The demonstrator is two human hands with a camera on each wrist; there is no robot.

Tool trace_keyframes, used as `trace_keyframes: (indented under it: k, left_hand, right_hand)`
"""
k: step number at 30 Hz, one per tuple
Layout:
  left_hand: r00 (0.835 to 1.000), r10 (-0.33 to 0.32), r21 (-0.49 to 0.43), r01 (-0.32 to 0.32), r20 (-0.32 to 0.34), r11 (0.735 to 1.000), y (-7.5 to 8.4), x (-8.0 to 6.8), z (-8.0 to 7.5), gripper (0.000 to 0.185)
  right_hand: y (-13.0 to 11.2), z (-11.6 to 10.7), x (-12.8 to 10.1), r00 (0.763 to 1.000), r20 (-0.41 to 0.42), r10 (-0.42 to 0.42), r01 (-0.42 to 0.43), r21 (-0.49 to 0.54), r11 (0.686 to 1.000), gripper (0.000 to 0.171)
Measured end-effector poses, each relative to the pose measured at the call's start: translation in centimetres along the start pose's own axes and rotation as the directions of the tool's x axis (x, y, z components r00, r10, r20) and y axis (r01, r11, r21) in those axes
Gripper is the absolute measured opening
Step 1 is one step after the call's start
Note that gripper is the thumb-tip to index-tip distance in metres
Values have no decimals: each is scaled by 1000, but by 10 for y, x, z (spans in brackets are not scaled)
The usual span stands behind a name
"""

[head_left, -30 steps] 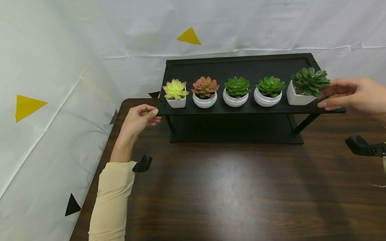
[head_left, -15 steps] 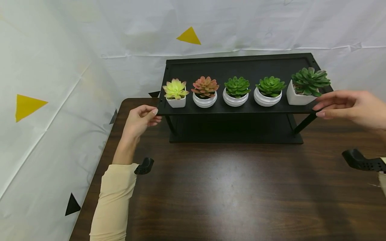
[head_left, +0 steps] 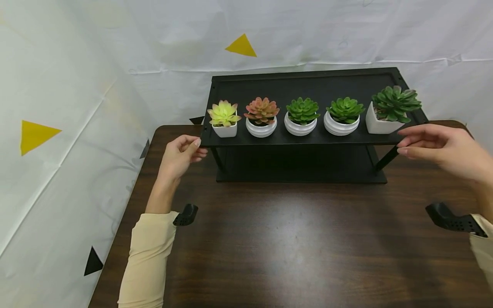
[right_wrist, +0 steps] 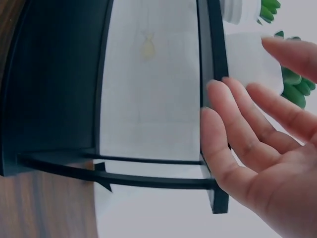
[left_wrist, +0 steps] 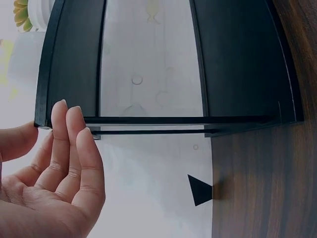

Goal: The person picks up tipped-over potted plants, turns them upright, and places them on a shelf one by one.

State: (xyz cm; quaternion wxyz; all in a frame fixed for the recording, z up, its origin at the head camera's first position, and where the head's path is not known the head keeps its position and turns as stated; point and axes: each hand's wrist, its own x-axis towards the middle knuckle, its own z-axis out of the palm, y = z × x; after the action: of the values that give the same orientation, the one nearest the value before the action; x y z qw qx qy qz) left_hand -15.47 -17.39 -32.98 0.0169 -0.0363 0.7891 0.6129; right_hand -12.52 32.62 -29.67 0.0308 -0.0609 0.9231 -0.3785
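Note:
A black two-tier shelf [head_left: 308, 85] stands on the table. Along its top front edge sit potted succulents: a yellow one [head_left: 223, 114], a reddish one [head_left: 262, 112], two green ones in round white pots [head_left: 301, 128], [head_left: 342, 128] and a larger dark green one in a square white pot [head_left: 384, 125]. At the shelf's front left corner my left hand [head_left: 176, 157] pinches the edge, thumb above and fingers below. My right hand [head_left: 448, 149] is by the front right edge, thumb apart from the fingers, holding nothing. In the right wrist view its fingertips [right_wrist: 216, 89] overlap the shelf's edge; contact is unclear.
The dark wooden table [head_left: 292, 239] extends in front of the shelf. White sheeting [head_left: 308, 34] hangs behind and at the left, with yellow triangles [head_left: 242, 45] and black triangles [head_left: 93, 262] on it. The shelf's lower tier [head_left: 300, 171] lies under the plants.
My right hand has moved down and slightly left, away from beside the square pot and off the shelf's top corner. My left hand has stayed at its corner; its forearm shifted slightly. The plants stayed put.

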Motion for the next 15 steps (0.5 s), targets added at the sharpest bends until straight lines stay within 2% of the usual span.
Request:
trace_keyframes:
  k: [6,15]
  left_hand:
    - [1000,16,22,-17,17,1000,-1,-2,-2,30]
    - [1000,26,99,-27,18,995,0,-13,-2,37]
  right_hand:
    - [-4,10,-6,996,-86,22,-23,-12,1000,37]
    - [-12,28,-15,981,-191,-18,23,21,1000,45]
